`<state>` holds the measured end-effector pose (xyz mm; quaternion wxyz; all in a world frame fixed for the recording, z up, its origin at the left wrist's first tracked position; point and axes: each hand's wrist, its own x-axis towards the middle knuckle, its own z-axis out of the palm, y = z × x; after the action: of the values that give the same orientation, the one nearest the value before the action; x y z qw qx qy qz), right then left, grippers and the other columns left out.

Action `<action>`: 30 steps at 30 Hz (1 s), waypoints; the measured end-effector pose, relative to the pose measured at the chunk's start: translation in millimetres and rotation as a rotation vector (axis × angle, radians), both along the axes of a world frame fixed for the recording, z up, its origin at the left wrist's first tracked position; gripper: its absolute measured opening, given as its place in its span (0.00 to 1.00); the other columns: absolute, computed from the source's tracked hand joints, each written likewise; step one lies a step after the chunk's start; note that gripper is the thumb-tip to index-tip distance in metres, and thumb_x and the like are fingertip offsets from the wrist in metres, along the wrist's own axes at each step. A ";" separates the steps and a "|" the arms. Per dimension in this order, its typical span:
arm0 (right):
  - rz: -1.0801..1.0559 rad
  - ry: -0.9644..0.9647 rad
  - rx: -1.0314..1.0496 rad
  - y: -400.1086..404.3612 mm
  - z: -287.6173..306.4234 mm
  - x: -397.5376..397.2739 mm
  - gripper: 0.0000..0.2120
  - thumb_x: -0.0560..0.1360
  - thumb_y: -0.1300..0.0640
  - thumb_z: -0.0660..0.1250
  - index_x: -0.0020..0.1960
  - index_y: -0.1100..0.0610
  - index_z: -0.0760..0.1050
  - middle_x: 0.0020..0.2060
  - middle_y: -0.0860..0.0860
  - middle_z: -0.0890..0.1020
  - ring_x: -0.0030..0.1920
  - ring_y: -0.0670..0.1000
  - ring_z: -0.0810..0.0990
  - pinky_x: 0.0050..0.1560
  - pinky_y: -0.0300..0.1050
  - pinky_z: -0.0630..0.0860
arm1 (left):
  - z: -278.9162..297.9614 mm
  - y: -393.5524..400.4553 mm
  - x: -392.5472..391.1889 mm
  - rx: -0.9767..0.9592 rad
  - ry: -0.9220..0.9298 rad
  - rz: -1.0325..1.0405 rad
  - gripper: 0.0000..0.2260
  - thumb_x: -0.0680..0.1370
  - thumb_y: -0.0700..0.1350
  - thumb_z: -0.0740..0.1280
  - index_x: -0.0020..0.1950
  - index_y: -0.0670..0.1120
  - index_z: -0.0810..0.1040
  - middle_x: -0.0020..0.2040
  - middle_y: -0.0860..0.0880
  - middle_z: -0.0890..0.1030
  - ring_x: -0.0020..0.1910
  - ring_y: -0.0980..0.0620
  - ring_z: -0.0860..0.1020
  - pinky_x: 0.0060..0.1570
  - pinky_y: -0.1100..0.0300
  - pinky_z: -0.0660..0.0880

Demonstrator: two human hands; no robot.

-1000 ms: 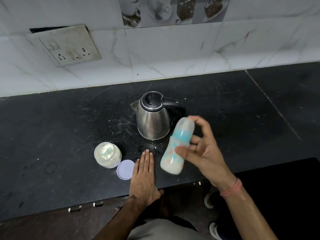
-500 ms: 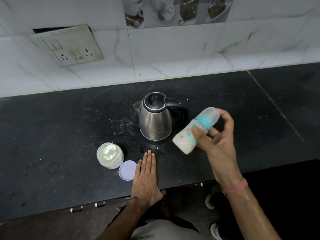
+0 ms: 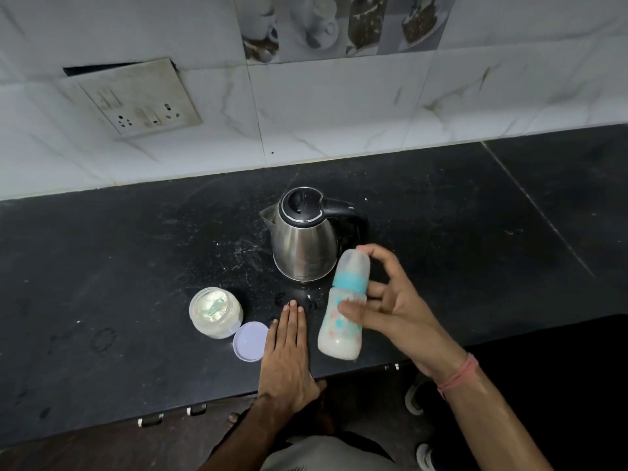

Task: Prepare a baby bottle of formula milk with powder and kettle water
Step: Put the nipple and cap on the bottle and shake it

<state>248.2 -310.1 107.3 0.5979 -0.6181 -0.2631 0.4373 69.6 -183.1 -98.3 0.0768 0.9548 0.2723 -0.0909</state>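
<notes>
One baby bottle (image 3: 343,307) in right hand (image 3: 390,307), one kettle (image 3: 304,239), one open jar (image 3: 215,312)

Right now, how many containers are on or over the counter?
3: the kettle at the centre, the open powder jar to its front-left, and the baby bottle held in the right hand.

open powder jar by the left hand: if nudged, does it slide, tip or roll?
The powder jar looks squat and wide-based, so it would probably slide rather than tip. It stands upright, so rolling seems unlikely. With its lid off beside it, a hard shove might spill powder.
</notes>
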 end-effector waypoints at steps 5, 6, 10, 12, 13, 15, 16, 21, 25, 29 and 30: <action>-0.316 0.022 0.165 4.0 2.6 1.7 0.39 0.75 0.61 0.81 0.79 0.44 0.67 0.60 0.58 0.90 0.59 0.59 0.91 0.56 0.51 0.88 | -0.8 -0.1 0.7 0.008 -0.047 0.008 0.67 0.65 0.73 0.69 0.92 0.35 0.50 0.93 0.35 0.47 0.93 0.37 0.51 0.90 0.37 0.57; -0.330 0.007 0.173 5.4 2.1 1.5 0.38 0.76 0.61 0.82 0.78 0.44 0.66 0.60 0.58 0.90 0.58 0.58 0.91 0.55 0.51 0.88 | -1.5 -0.1 0.9 0.005 -0.056 0.008 0.67 0.65 0.73 0.69 0.92 0.35 0.50 0.93 0.35 0.47 0.93 0.37 0.52 0.90 0.37 0.58; -0.105 -0.014 0.116 0.7 2.8 6.9 0.39 0.75 0.60 0.82 0.78 0.41 0.68 0.62 0.57 0.89 0.61 0.59 0.91 0.57 0.51 0.88 | -3.7 0.4 0.1 0.011 -0.040 0.006 0.67 0.67 0.75 0.68 0.92 0.35 0.47 0.93 0.35 0.45 0.94 0.38 0.49 0.90 0.37 0.55; -0.233 0.064 0.180 -0.6 4.6 11.4 0.39 0.74 0.57 0.83 0.79 0.42 0.69 0.63 0.60 0.89 0.62 0.60 0.90 0.57 0.53 0.88 | -3.8 0.7 -0.1 0.012 -0.027 0.010 0.67 0.66 0.74 0.66 0.92 0.36 0.45 0.93 0.36 0.43 0.94 0.38 0.47 0.91 0.38 0.53; -0.340 0.100 0.212 0.3 5.0 13.5 0.40 0.74 0.55 0.83 0.79 0.43 0.69 0.63 0.60 0.89 0.63 0.60 0.90 0.57 0.55 0.88 | -3.6 0.6 0.3 0.012 -0.020 0.008 0.67 0.67 0.74 0.65 0.92 0.36 0.43 0.93 0.36 0.40 0.94 0.38 0.45 0.91 0.39 0.51; -0.461 0.127 0.238 3.4 2.9 13.2 0.39 0.75 0.52 0.84 0.79 0.43 0.68 0.63 0.60 0.89 0.64 0.59 0.89 0.57 0.57 0.88 | -3.8 0.1 -0.1 0.004 -0.008 0.007 0.67 0.68 0.75 0.64 0.92 0.37 0.40 0.93 0.37 0.37 0.94 0.39 0.42 0.91 0.40 0.48; -0.452 0.124 0.217 4.3 1.1 10.5 0.38 0.75 0.52 0.84 0.79 0.43 0.68 0.62 0.60 0.89 0.64 0.58 0.89 0.57 0.56 0.88 | -3.6 0.2 0.4 0.005 -0.004 0.008 0.66 0.68 0.74 0.63 0.92 0.37 0.39 0.93 0.37 0.36 0.94 0.39 0.41 0.91 0.40 0.47; 0.064 0.061 0.111 -5.0 -4.9 -2.3 0.41 0.77 0.58 0.83 0.81 0.39 0.67 0.66 0.62 0.87 0.66 0.64 0.88 0.62 0.58 0.87 | -1.0 1.2 2.4 0.018 0.042 -0.010 0.64 0.71 0.74 0.63 0.92 0.38 0.36 0.92 0.36 0.34 0.93 0.38 0.39 0.91 0.40 0.42; -0.207 0.126 0.195 3.0 2.8 1.8 0.43 0.74 0.54 0.82 0.82 0.45 0.65 0.64 0.62 0.88 0.65 0.62 0.88 0.61 0.62 0.88 | 2.3 -0.6 2.7 0.009 0.041 0.008 0.66 0.70 0.73 0.65 0.91 0.37 0.35 0.92 0.37 0.33 0.93 0.39 0.38 0.91 0.41 0.43; -0.034 -0.007 0.172 4.3 3.9 -2.5 0.41 0.76 0.62 0.81 0.81 0.47 0.64 0.62 0.59 0.89 0.60 0.59 0.91 0.58 0.54 0.88 | 0.4 -0.6 2.6 0.009 0.050 0.001 0.65 0.70 0.74 0.64 0.92 0.40 0.35 0.91 0.37 0.31 0.93 0.39 0.37 0.91 0.41 0.42; 0.019 -0.028 0.187 3.5 3.7 -3.1 0.41 0.76 0.63 0.81 0.81 0.46 0.64 0.63 0.59 0.88 0.60 0.60 0.91 0.58 0.53 0.88 | -0.3 -0.1 2.5 0.009 0.049 -0.003 0.65 0.70 0.74 0.63 0.92 0.41 0.35 0.91 0.37 0.31 0.93 0.39 0.37 0.91 0.41 0.42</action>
<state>245.1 -306.6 111.0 0.6450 -0.5630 -0.3169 0.4080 72.1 -183.2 -98.6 0.0655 0.9530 0.2732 -0.1131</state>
